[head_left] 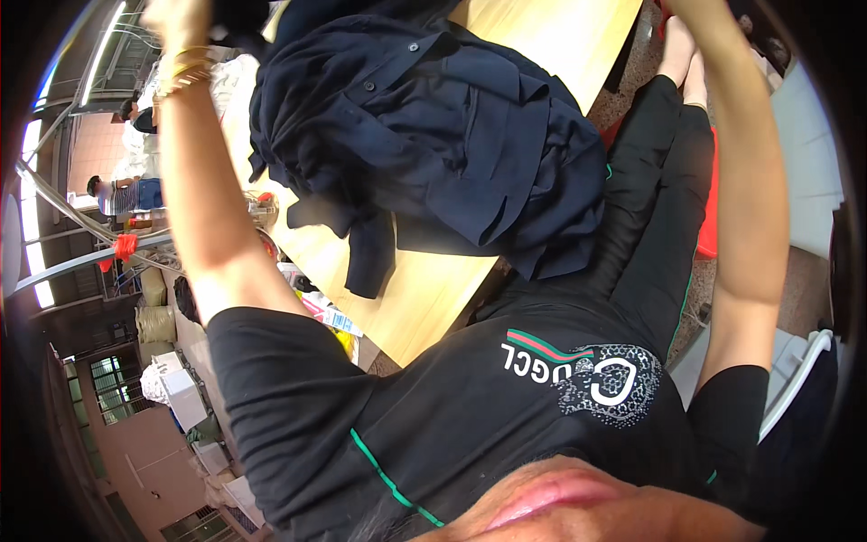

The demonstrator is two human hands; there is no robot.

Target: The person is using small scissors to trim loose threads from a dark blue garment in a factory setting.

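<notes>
A heap of dark navy garments [424, 135] with buttons and pockets lies on a pale wooden table [542, 36]. My left hand [176, 18], with gold bangles at its wrist, is raised at the upper left edge of the picture, and a fold of the navy cloth [239, 14] bunches against it. My right forearm [750, 181] reaches up along the right side, and its hand is cut off by the top edge. Below are my black shirt [470, 406] and black trousers [659, 226].
Small packets and clutter [330, 316] lie by the table's near left edge. A red stool [709, 208] shows beside my legs and a white chair [795, 379] stands at the right. Two people [126, 190] stand far off at the left among metal rails and sacks.
</notes>
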